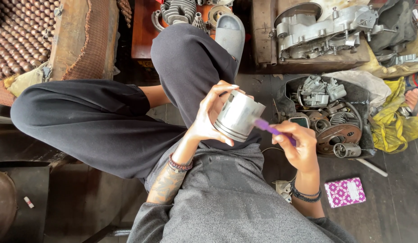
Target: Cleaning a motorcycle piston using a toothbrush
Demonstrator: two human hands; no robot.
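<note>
Near the middle of the frame, the left hand (212,118) is wrapped around a shiny metal piston (237,116), fingers curled over its top edge and thumb under the ringed end, so the hand is clamped on it. The piston is held tilted above the person's lap, over the crossed legs in black trousers (101,121). Just to its right, the right hand (299,146) is closed on a thin purple tool (268,128), whose tip touches the piston's side wall.

To the right of the hands, a black tray (368,135) on the floor holds a heap of small engine parts, among them a rusty round disc (337,135). A large grey engine casing (321,27) lies on a wooden block in the upper right of the frame. A yellow cloth (393,126) is bunched at the right edge. A small purple patterned box (345,192) lies on the floor in the lower right. A beaded seat mat (20,36) fills the upper left corner.
</note>
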